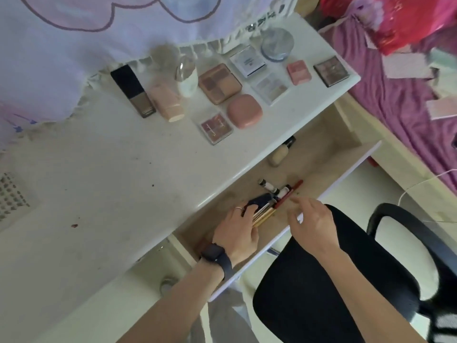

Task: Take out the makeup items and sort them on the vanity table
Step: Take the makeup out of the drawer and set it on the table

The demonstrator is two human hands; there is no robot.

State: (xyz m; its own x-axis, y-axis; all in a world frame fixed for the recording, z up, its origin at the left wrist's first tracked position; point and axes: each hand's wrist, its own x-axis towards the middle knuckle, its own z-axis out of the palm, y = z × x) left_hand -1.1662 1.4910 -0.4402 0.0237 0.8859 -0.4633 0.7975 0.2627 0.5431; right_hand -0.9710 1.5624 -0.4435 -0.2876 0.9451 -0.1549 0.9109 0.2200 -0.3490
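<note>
Makeup items point(262, 212) of the slim kind, pencils and tubes, are gathered into a bundle at the near end of the open drawer point(319, 154) and are gripped by the curled fingers point(243, 212) of the left hand point(237, 230). The right hand point(312, 224) is held just right of the bundle, its fingers loosely extended and closed on nothing, though their tips are blurred. A red pencil point(289, 193) lies against the bundle's right side, jutting beyond it.

The step in hand is judged to be gathering the sticks for one lift. It is best done if the red pencil is nudged parallel with the rest, the loose ends are squared by the right hand, and the bundle is raised level so nothing slips. A beige bottle point(278, 154) is left farther along the drawer. Palettes and compacts are already laid in rows at the far right of the counter point(111, 181).
</note>
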